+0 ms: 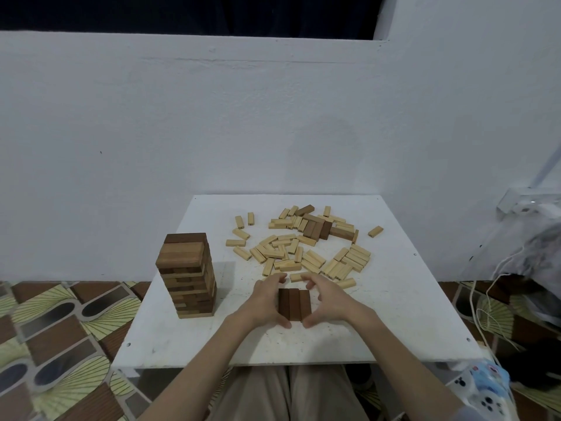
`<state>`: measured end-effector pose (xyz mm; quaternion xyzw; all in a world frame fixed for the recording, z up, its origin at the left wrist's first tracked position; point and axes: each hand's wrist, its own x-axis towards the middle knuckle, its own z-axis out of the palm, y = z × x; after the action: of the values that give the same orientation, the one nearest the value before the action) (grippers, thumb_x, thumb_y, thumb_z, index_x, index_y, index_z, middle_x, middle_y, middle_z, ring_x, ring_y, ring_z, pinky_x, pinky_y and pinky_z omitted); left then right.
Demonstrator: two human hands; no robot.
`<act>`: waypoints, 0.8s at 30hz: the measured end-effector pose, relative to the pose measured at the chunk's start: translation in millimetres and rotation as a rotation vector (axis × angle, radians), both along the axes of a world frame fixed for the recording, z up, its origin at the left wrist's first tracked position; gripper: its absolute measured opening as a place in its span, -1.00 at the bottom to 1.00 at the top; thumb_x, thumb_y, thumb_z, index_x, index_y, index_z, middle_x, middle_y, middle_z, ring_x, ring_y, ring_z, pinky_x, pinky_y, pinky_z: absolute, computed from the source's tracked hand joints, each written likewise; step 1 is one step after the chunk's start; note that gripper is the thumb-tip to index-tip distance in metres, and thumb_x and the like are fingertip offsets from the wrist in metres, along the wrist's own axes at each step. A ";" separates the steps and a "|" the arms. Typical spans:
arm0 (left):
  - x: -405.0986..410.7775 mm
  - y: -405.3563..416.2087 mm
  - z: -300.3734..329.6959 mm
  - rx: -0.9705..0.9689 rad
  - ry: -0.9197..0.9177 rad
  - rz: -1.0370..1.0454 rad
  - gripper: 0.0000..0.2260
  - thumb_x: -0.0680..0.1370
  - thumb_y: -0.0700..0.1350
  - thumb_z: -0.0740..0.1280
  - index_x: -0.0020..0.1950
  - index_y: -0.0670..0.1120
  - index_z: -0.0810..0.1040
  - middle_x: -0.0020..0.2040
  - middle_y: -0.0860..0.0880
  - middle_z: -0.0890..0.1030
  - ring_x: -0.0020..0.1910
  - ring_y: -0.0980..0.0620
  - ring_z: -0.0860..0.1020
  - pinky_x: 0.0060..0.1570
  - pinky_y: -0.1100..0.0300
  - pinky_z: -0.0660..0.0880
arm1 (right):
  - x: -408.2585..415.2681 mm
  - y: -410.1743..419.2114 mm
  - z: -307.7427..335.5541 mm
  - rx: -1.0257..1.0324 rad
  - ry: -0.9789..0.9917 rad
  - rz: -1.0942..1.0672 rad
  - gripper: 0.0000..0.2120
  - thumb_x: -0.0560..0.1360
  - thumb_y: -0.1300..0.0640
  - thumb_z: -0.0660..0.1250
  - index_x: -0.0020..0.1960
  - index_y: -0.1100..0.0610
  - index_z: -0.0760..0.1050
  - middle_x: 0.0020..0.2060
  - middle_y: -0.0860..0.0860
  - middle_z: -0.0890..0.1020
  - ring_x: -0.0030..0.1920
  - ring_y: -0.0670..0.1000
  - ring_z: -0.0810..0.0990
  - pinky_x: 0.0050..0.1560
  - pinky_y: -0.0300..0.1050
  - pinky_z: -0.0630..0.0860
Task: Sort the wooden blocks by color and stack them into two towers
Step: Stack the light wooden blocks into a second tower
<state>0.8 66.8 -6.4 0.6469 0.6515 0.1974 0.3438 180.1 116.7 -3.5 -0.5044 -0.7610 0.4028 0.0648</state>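
Three dark brown blocks (294, 304) lie side by side near the front of the white table (403, 314). My left hand (267, 302) curls round their left side, and my right hand (326, 300) curls round their right side, thumbs at the near ends. A tall tower of brown blocks (186, 276) stands to the left. Behind the hands, several light blocks (291, 253) are scattered, with a few dark blocks (317, 227) mixed in at the back.
A white wall rises right behind the table. Patterned floor tiles (54, 335) lie on the left. On the right sit white cords (485, 311) and a bundle of cloth (528, 253). My legs show under the table's front edge.
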 end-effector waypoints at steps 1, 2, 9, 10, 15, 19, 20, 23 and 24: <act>0.0 -0.1 -0.1 0.000 -0.005 0.001 -0.07 0.22 -0.13 0.61 0.46 -0.03 0.16 0.37 0.00 0.33 0.36 -0.03 0.23 0.34 0.03 0.27 | -0.1 0.0 -1.6 0.009 -0.016 0.030 0.01 0.17 0.13 0.62 0.48 -0.02 0.16 0.25 -0.05 0.38 0.28 -0.02 0.39 0.24 -0.09 0.41; 0.2 -0.5 -0.6 -0.002 -0.015 0.003 -0.08 0.23 -0.14 0.61 0.46 -0.03 0.16 0.36 0.01 0.34 0.35 -0.02 0.23 0.33 0.03 0.27 | -0.1 -0.3 -3.2 0.021 -0.029 0.054 0.03 0.15 0.12 0.62 0.49 -0.04 0.14 0.27 -0.06 0.37 0.30 -0.03 0.38 0.27 -0.06 0.40; 3.2 -2.8 -2.1 0.012 -0.035 0.000 -0.13 0.25 -0.15 0.59 0.44 -0.03 0.19 0.33 0.01 0.36 0.31 -0.01 0.26 0.30 0.05 0.30 | -2.5 -2.2 -5.3 0.088 0.022 0.102 0.01 0.21 0.18 0.59 0.50 -0.05 0.11 0.20 -0.05 0.38 0.13 -0.08 0.43 0.07 -0.24 0.40; 3.1 -3.1 -2.9 0.013 -0.040 0.002 -0.13 0.24 -0.14 0.59 0.44 -0.03 0.20 0.32 0.01 0.37 0.30 -0.01 0.27 0.29 0.06 0.30 | -2.5 -2.5 -4.0 0.088 0.031 0.107 0.00 0.22 0.19 0.58 0.50 -0.05 0.10 0.19 -0.05 0.38 0.04 -0.14 0.44 -0.02 -0.33 0.38; 4.5 -3.8 -4.5 0.015 -0.060 0.010 -0.14 0.25 -0.14 0.59 0.44 -0.02 0.20 0.29 0.02 0.39 0.27 -0.02 0.32 0.29 0.03 0.34 | -3.9 -2.0 -2.6 0.090 0.042 0.121 0.04 0.26 0.23 0.57 0.53 -0.06 0.02 0.22 -0.03 0.39 -0.03 -0.15 0.42 -0.12 -0.37 0.33; 5.7 -3.3 -5.1 0.013 -0.074 0.018 -0.16 0.26 -0.14 0.58 0.43 -0.02 0.21 0.25 0.02 0.39 0.24 -0.01 0.32 0.24 0.09 0.33 | -6.1 -0.1 -4.1 0.075 0.042 0.119 0.02 0.28 0.28 0.53 0.54 -0.05 0.01 0.25 -0.02 0.38 0.07 -0.04 0.42 -0.04 -0.27 0.35; 6.0 -3.2 -5.1 0.010 -0.077 0.021 -0.16 0.26 -0.14 0.58 0.42 -0.02 0.21 0.25 0.02 0.39 0.24 -0.01 0.32 0.24 0.10 0.33 | -6.6 0.6 -5.1 0.070 0.042 0.116 0.03 0.27 0.28 0.53 0.54 -0.06 0.01 0.25 -0.03 0.38 0.09 -0.03 0.43 -0.03 -0.26 0.37; 6.7 -3.4 -5.1 0.010 -0.075 0.025 -0.14 0.26 -0.14 0.59 0.43 -0.02 0.20 0.26 0.02 0.38 0.25 -0.01 0.30 0.25 0.08 0.34 | -7.7 1.4 -8.2 0.062 0.054 0.110 0.09 0.22 0.22 0.58 0.53 -0.11 -0.01 0.28 -0.01 0.37 0.21 0.01 0.43 0.13 -0.14 0.45; 6.6 -3.7 -5.1 0.007 -0.073 0.025 -0.14 0.26 -0.13 0.59 0.44 -0.02 0.19 0.28 0.02 0.37 0.26 0.00 0.29 0.25 0.08 0.32 | -7.8 1.5 -8.7 0.057 0.058 0.109 0.11 0.20 0.20 0.59 0.53 -0.12 -0.01 0.28 0.00 0.37 0.25 0.01 0.41 0.19 -0.08 0.45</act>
<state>7.4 63.1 -11.5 0.6323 0.6457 0.2274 0.3627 172.3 118.2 -12.2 -0.4483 -0.7963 0.3982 0.0792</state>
